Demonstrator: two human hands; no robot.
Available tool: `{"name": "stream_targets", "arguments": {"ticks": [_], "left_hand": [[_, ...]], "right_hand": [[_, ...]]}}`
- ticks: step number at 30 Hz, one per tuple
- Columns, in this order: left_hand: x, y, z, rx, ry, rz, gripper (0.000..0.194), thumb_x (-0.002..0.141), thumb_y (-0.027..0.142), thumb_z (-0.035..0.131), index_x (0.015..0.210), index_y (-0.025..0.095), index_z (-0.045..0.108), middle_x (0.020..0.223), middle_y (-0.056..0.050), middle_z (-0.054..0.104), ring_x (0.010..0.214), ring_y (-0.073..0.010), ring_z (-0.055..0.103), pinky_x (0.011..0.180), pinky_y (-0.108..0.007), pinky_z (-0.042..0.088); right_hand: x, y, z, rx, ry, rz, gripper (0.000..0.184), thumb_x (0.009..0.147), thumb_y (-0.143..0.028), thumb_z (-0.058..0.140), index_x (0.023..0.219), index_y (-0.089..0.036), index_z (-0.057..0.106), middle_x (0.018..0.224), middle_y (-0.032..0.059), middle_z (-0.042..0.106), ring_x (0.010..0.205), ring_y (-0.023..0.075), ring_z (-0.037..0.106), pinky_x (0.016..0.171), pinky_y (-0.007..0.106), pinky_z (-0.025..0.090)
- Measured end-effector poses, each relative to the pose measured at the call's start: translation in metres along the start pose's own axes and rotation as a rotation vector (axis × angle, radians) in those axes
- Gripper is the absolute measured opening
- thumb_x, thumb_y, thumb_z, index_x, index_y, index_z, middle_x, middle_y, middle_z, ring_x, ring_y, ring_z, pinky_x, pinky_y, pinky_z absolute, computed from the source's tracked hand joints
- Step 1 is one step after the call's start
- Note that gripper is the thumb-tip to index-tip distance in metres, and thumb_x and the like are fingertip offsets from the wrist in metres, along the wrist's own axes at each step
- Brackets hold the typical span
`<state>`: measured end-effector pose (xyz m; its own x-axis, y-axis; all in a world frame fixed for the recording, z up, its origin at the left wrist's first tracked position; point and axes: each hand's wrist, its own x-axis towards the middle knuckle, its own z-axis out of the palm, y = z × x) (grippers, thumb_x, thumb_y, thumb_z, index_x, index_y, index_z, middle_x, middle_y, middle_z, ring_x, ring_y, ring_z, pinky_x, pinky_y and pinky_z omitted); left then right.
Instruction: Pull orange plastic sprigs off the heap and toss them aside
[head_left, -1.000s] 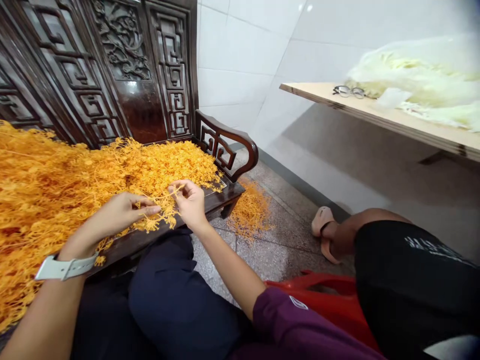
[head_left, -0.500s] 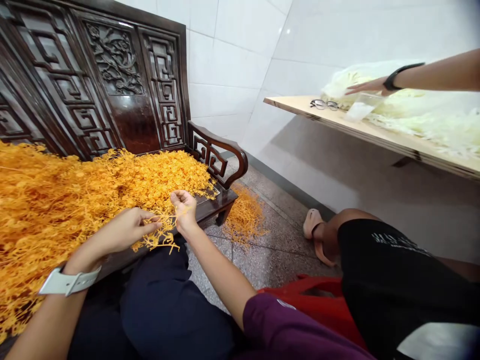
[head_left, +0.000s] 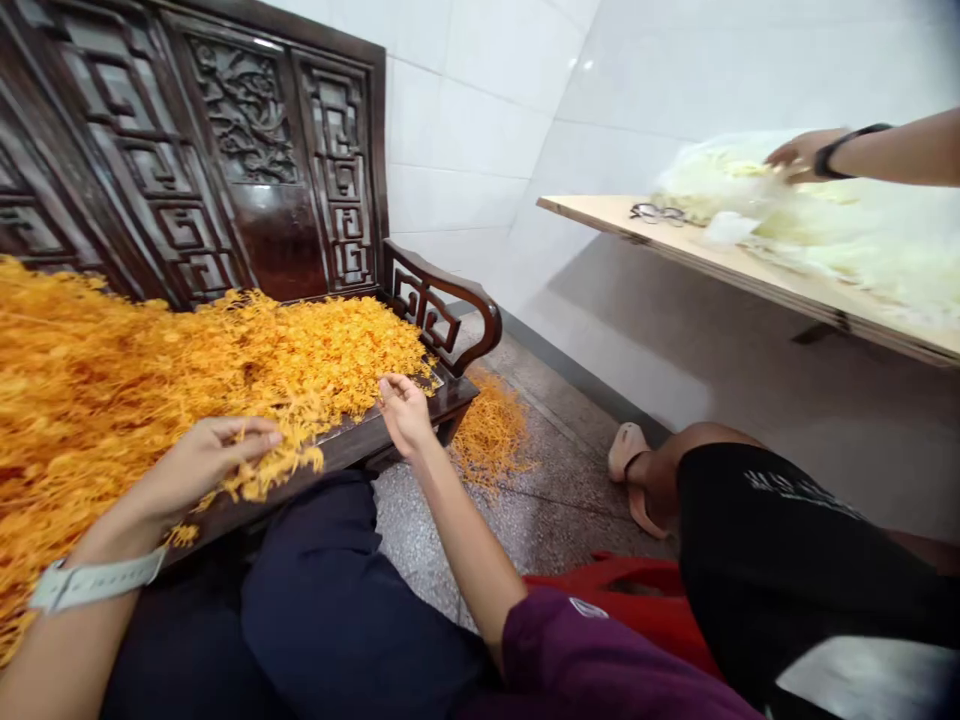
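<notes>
A thick pile of orange, stringy pieces, like small plastic flowers on thin stems, covers the seat of a dark carved wooden bench. At the pile's front edge my left hand pinches a loose orange cluster between thumb and fingers. To the right, my right hand is raised by the bench's front corner, its thumb and fingertips pressed together. Whatever may be between those fingertips is too small to make out. A pale green watch strap circles my left wrist.
Loose orange strands lie heaped on the floor beyond the bench's armrest. Another person's hand reaches over pale shreds on a wooden shelf, near glasses. That person's leg and a red stool are to my right.
My hands have moved apart: the left went left with the orange cluster, the right moved right and slightly up. The other person's hand shifted right above the pale pile.
</notes>
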<state>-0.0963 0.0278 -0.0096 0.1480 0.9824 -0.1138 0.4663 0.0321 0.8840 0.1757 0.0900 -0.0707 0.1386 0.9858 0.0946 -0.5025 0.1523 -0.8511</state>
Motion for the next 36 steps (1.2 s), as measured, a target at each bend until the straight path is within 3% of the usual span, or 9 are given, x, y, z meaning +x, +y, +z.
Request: {"name": "stream_targets", "arguments": {"ticks": [3,6,7,13,18,22,26,32,36], "left_hand": [[0.014,-0.021,0.003,-0.007,0.124,-0.081,0.049,0.065,0.065,0.084,0.088,0.021,0.083,0.091,-0.008,0.078,0.076,-0.0227,0.064,0.063,-0.027,0.049],[0.021,-0.021,0.014,0.028,0.001,-0.02,0.05,0.074,0.066,0.077,0.087,0.018,0.081,0.082,-0.006,0.073,0.069,-0.0198,0.059,0.062,-0.027,0.045],[0.021,-0.017,0.019,0.038,-0.048,0.013,0.049,0.077,0.066,0.074,0.084,0.017,0.08,0.077,-0.005,0.07,0.067,-0.0184,0.056,0.061,-0.026,0.042],[0.016,-0.008,0.033,0.061,-0.185,0.084,0.053,0.084,0.066,0.068,0.065,0.016,0.065,0.055,0.003,0.044,0.052,-0.0111,0.033,0.053,-0.025,0.026],[0.015,-0.015,0.028,-0.019,0.008,0.036,0.047,0.079,0.062,0.074,0.078,0.015,0.078,0.06,-0.001,0.058,0.053,-0.0128,0.042,0.054,-0.025,0.031],[0.013,-0.009,0.03,-0.171,0.241,-0.002,0.044,0.075,0.058,0.082,0.087,0.015,0.083,0.069,-0.004,0.068,0.055,-0.0128,0.047,0.054,-0.026,0.031],[0.012,0.01,0.039,-0.353,0.312,0.049,0.04,0.066,0.051,0.092,0.085,0.016,0.085,0.09,-0.009,0.078,0.069,-0.015,0.058,0.062,-0.026,0.039],[0.002,0.042,0.059,-0.54,0.175,0.116,0.033,0.068,0.045,0.094,0.085,0.018,0.086,0.092,-0.01,0.08,0.08,-0.0184,0.067,0.076,-0.029,0.05],[-0.008,0.052,0.069,-0.514,0.023,0.127,0.032,0.072,0.046,0.091,0.082,0.017,0.085,0.088,-0.01,0.079,0.077,-0.0183,0.067,0.074,-0.029,0.051]], "right_hand": [[-0.04,-0.058,0.003,0.04,-0.7,-0.051,0.025,0.076,-0.041,0.09,0.07,-0.023,0.073,0.07,0.0008,0.067,0.066,0.0125,0.061,0.065,0.026,0.053],[-0.076,-0.118,0.002,0.159,-1.539,-0.107,0.034,0.093,-0.047,0.076,0.062,-0.031,0.078,0.064,0.0016,0.072,0.063,0.0113,0.069,0.071,0.022,0.058],[-0.08,-0.131,0.003,0.102,-1.62,-0.064,0.049,0.101,-0.051,0.062,0.059,-0.031,0.076,0.065,0.0033,0.074,0.064,0.0099,0.071,0.074,0.02,0.059],[-0.009,-0.104,0.066,-0.204,-0.789,-0.453,0.06,0.106,-0.054,0.039,0.06,-0.024,0.063,0.066,-0.0005,0.069,0.059,0.0065,0.058,0.061,0.016,0.057],[-0.021,-0.036,0.079,0.29,-0.36,0.2,0.018,0.098,-0.028,0.062,0.101,-0.018,0.076,0.103,0.0049,0.076,0.069,0.0081,0.064,0.065,0.022,0.056],[-0.076,-0.014,0.044,0.226,-0.191,0.202,0.012,0.081,-0.021,0.078,0.092,-0.017,0.076,0.082,0.001,0.07,0.059,0.0072,0.054,0.056,0.021,0.043],[-0.075,-0.014,0.023,0.043,-0.038,0.062,0.015,0.083,-0.029,0.078,0.095,-0.019,0.075,0.077,-0.0011,0.066,0.06,0.0083,0.051,0.057,0.022,0.039],[-0.064,-0.019,0.035,-0.078,-0.256,0.117,0.038,0.088,-0.05,0.077,0.115,-0.025,0.074,0.108,0.003,0.071,0.084,0.0128,0.063,0.073,0.025,0.049],[-0.069,-0.025,0.045,0.021,-0.241,0.056,0.028,0.088,-0.049,0.077,0.097,-0.023,0.071,0.09,0.0,0.068,0.082,0.0142,0.062,0.081,0.028,0.049]]}}
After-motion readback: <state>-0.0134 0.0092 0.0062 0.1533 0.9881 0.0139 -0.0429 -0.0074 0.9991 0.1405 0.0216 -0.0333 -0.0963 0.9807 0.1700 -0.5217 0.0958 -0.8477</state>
